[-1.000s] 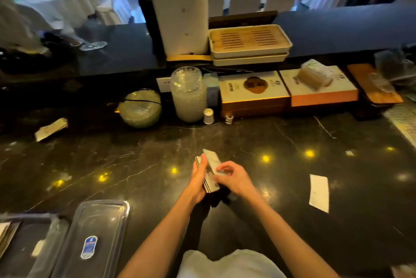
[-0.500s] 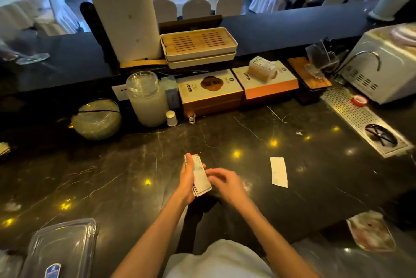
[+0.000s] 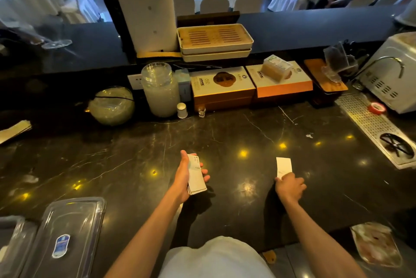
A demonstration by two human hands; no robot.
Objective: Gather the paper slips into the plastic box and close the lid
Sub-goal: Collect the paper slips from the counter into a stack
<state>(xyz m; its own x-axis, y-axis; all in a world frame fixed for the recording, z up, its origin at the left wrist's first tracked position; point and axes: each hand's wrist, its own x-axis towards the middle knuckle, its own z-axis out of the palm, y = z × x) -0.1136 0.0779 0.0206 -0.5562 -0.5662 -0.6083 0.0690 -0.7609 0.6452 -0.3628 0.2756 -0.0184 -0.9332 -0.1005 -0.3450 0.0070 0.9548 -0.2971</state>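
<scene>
Glass jar (image 3: 160,88) beside gift boxes (image 3: 222,88)

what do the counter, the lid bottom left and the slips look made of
Counter: polished dark stone, likely marble; pale veins and mirror-like light spots.
Lid: clear glossy plastic; the counter shows through it, and it bears a blue label.
Slips in the left hand: thin matte white paper, stacked with edges showing.

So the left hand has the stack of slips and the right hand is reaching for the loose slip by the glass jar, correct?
Not quite. In the head view the left hand does hold the stack of slips, but the loose slip the right hand is touching lies on open counter at front right, well clear of the glass jar.
</scene>
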